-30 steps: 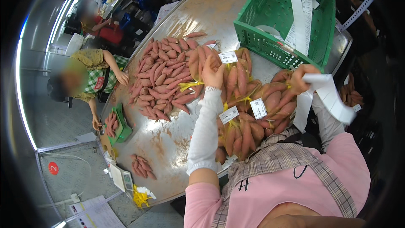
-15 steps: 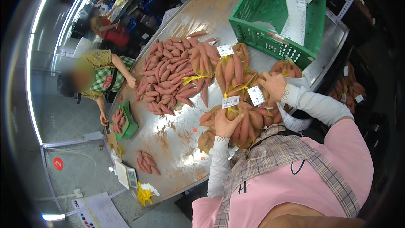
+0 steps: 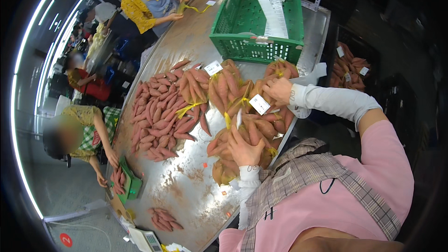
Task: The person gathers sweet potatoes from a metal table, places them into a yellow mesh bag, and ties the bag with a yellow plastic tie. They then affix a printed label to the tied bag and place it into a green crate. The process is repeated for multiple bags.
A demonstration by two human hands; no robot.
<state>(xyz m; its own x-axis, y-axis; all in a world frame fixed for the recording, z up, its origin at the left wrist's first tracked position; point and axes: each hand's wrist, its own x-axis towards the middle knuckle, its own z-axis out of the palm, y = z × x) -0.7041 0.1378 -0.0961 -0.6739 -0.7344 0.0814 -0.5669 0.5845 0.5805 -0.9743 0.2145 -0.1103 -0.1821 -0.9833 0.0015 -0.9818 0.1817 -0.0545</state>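
Several yellow net bags of sweet potatoes crowd the near edge of the metal table. My left hand (image 3: 244, 150) lies on the nearest net bag (image 3: 267, 128), thumb spread away from the fingers. At its fingertips a white label stands nearly edge-on. My right hand (image 3: 279, 90) is closed on the top of another net bag (image 3: 258, 92), fingers bent; the exact grip is partly hidden. A white printed label (image 3: 259, 104) hangs just below that hand. Farther left, one more tied net bag (image 3: 193, 87) leans on a pile of loose sweet potatoes (image 3: 156, 112).
A green crate (image 3: 256, 46) holding paper strips stands at the far side. On the left, a co-worker's hands are at a green tray (image 3: 134, 187). Another person handles a yellow net at the back. A scale (image 3: 145, 239) and a small sweet potato heap (image 3: 163, 219) are at lower left.
The view has swung, shifting the table leftward and down. My left fingers have straightened over the bag, and its label has tipped from face-up to edge-on. My right hand stays at its bag.
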